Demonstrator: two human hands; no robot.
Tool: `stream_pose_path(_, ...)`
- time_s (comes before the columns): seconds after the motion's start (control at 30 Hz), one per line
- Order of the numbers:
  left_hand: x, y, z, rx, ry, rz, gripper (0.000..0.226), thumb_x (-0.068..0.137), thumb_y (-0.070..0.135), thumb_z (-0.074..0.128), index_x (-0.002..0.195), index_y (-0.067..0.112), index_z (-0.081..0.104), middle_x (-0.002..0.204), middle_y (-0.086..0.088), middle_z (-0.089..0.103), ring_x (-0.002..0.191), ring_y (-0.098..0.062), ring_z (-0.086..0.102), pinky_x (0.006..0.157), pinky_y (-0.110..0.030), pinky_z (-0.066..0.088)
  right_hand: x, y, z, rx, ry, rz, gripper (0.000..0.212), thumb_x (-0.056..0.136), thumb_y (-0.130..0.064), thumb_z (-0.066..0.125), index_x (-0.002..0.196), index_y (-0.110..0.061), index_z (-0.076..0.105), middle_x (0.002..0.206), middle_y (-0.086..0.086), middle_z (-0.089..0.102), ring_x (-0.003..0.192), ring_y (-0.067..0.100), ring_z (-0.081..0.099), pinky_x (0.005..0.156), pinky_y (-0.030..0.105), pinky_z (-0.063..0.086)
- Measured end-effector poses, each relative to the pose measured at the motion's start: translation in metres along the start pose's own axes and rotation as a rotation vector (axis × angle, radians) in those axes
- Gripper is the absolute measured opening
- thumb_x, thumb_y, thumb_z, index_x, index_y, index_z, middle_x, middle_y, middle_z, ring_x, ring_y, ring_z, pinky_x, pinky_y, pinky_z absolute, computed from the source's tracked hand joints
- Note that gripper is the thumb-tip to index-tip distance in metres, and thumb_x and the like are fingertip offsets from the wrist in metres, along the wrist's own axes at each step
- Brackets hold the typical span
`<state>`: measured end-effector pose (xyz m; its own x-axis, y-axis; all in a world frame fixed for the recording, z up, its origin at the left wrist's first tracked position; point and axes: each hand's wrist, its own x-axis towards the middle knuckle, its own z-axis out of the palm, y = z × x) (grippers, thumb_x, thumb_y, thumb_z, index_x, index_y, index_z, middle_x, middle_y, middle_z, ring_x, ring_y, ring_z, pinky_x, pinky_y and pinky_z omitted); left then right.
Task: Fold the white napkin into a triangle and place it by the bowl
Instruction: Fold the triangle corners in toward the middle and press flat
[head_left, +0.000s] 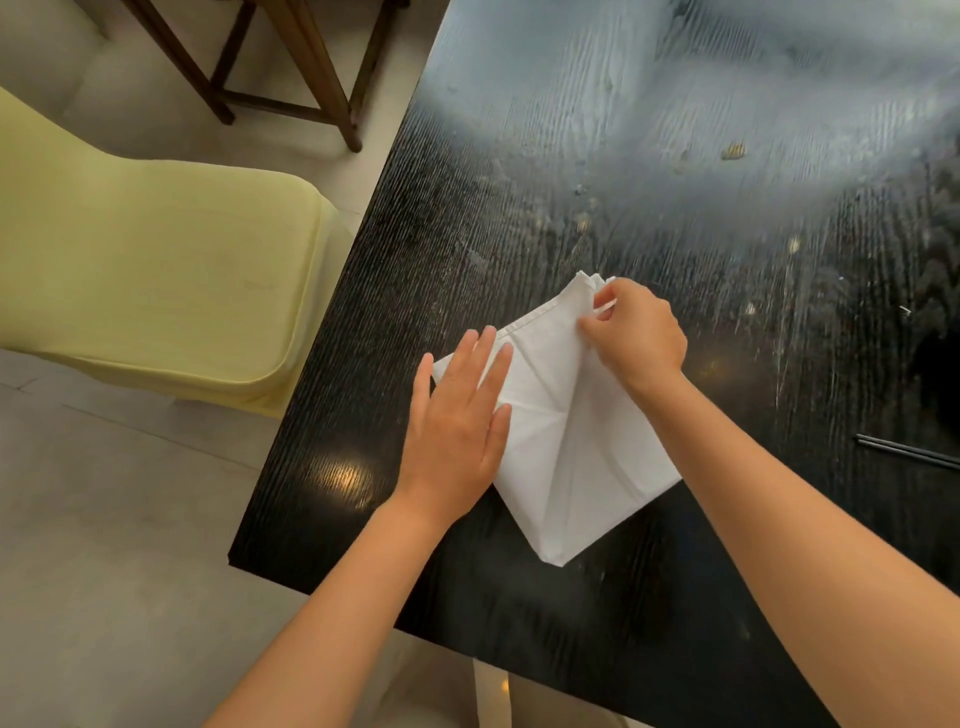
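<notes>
Your left hand (457, 415) lies flat, fingers spread, pressing the white napkin (571, 426) onto the dark worktop (519, 182). Your right hand (636, 332) pinches the napkin's far corner between thumb and fingertips.

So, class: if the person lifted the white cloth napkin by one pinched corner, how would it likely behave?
The white cloth napkin would probably droop: it shows soft creases and bends where the right hand pinches its far corner. It looks thin, so likely light. On the glossy black wooden table it may slide, perhaps why the left hand lies flat on it.
</notes>
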<state>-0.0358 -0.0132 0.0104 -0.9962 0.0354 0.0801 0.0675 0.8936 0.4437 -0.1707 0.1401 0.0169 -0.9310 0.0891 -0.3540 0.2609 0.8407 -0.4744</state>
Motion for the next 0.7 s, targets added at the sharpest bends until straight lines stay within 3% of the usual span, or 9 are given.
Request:
stream_pose_path(0.1, 0.006, 0.001, 0.018, 0.129, -0.109, 0.065, 0.054, 0.096, 0.033, 0.028, 0.145, 0.011, 0.026, 0.154, -0.01, 0.025, 0.143, -0.02, 0.014, 0.114, -0.05, 0.006, 0.001, -0.002, 0.002, -0.148, 0.087, -0.073, 0.03, 0.078, -0.02, 0.06, 0.107, -0.017, 0.052, 0.099, 0.006, 0.065, 0.09, 0.032, 0.059, 0.067, 0.033, 0.037)
stream_pose_path(0.17, 0.008, -0.001, 0.028, 0.183, -0.166, 0.075, 0.056, 0.096, 0.038, 0.025, 0.147, 0.013, 0.023, 0.155, -0.009, 0.022, 0.144, -0.019, 0.012, 0.113, -0.05, 0.004, 0.003, 0.001, 0.005, -0.239, 0.164, -0.219, 0.04, 0.078, -0.017, 0.062, 0.115, -0.015, 0.049, 0.109, 0.009, 0.059, 0.096, 0.033, 0.053, 0.069, 0.036, 0.037)
stream_pose_path(0.27, 0.011, -0.006, 0.041, 0.227, -0.22, 0.066, 0.058, 0.095, 0.041, 0.025, 0.147, 0.017, 0.021, 0.156, -0.008, 0.021, 0.144, -0.019, 0.014, 0.112, -0.052, 0.006, 0.012, 0.017, 0.014, -0.448, 0.176, -0.606, 0.054, 0.085, -0.023, 0.048, 0.138, -0.018, 0.039, 0.142, 0.009, 0.044, 0.127, 0.032, 0.039, 0.093, 0.046, 0.036)
stream_pose_path(0.33, 0.012, -0.008, 0.048, 0.231, -0.232, 0.064, 0.058, 0.094, 0.043, 0.026, 0.147, 0.02, 0.021, 0.155, -0.009, 0.023, 0.143, -0.021, 0.017, 0.111, -0.053, 0.008, 0.018, 0.03, 0.018, -0.556, 0.019, -0.719, 0.056, 0.091, -0.037, 0.029, 0.146, -0.024, 0.025, 0.155, 0.004, 0.025, 0.143, 0.026, 0.017, 0.11, 0.055, 0.018)
stream_pose_path(0.4, 0.012, -0.007, 0.052, 0.226, -0.228, 0.068, 0.06, 0.092, 0.047, 0.028, 0.147, 0.023, 0.022, 0.155, -0.01, 0.023, 0.143, -0.022, 0.016, 0.111, -0.055, 0.008, 0.024, 0.04, 0.021, -0.578, -0.073, -0.736, 0.056, 0.094, -0.045, 0.019, 0.148, -0.029, 0.016, 0.157, -0.001, 0.015, 0.145, 0.019, 0.005, 0.113, 0.055, 0.006)
stream_pose_path(0.5, 0.01, -0.003, 0.055, 0.229, -0.243, 0.111, 0.065, 0.09, 0.054, 0.028, 0.147, 0.024, 0.023, 0.156, -0.008, 0.021, 0.143, -0.023, 0.013, 0.11, -0.059, 0.005, 0.024, 0.043, 0.023, -0.579, -0.057, -0.744, 0.055, 0.095, -0.044, 0.02, 0.148, -0.028, 0.016, 0.157, -0.002, 0.015, 0.145, 0.018, 0.006, 0.114, 0.055, 0.006)
stream_pose_path(0.7, -0.035, 0.011, 0.055, 0.245, -0.411, 0.413, 0.074, 0.09, 0.058, 0.028, 0.149, 0.016, 0.013, 0.158, -0.002, 0.007, 0.145, -0.021, 0.006, 0.114, -0.051, 0.005, 0.025, 0.043, 0.025, -0.581, -0.024, -0.742, 0.054, 0.096, -0.042, 0.022, 0.148, -0.029, 0.015, 0.158, -0.002, 0.014, 0.145, 0.018, 0.004, 0.115, 0.055, 0.006)
